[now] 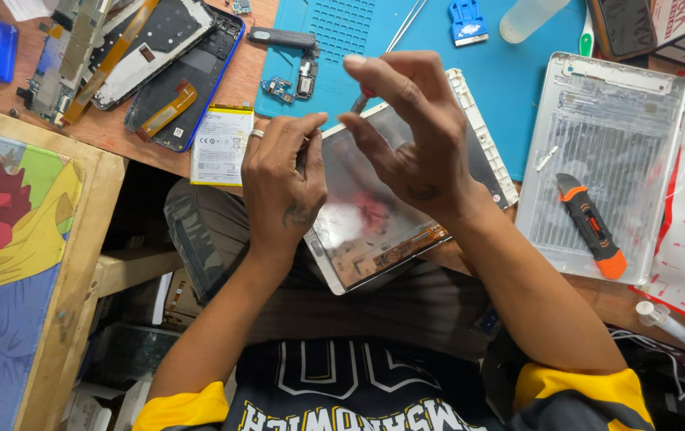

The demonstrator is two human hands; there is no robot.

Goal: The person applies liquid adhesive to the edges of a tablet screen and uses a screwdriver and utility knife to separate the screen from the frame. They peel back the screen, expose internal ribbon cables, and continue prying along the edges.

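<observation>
hands cover most of the tablet's (374, 231) top edge. left hand (283, 183) grips its side, right hand (410, 132) pinches a thin tool (361, 100), tip hidden. tablet's opened, shiny inside, half off the desk edge over the lap.

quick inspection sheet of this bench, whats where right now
surface: wooden bench with a blue mat
job's things: opened tablet tilted at the bench edge; thin tool at its top edge
clutter: flat battery, opened phones, silver back cover with an orange utility knife on it
grippers: left hand grips the tablet's left side; right hand pinches the tool
cables: white wires, lower right
surroundings: painted board at left
</observation>
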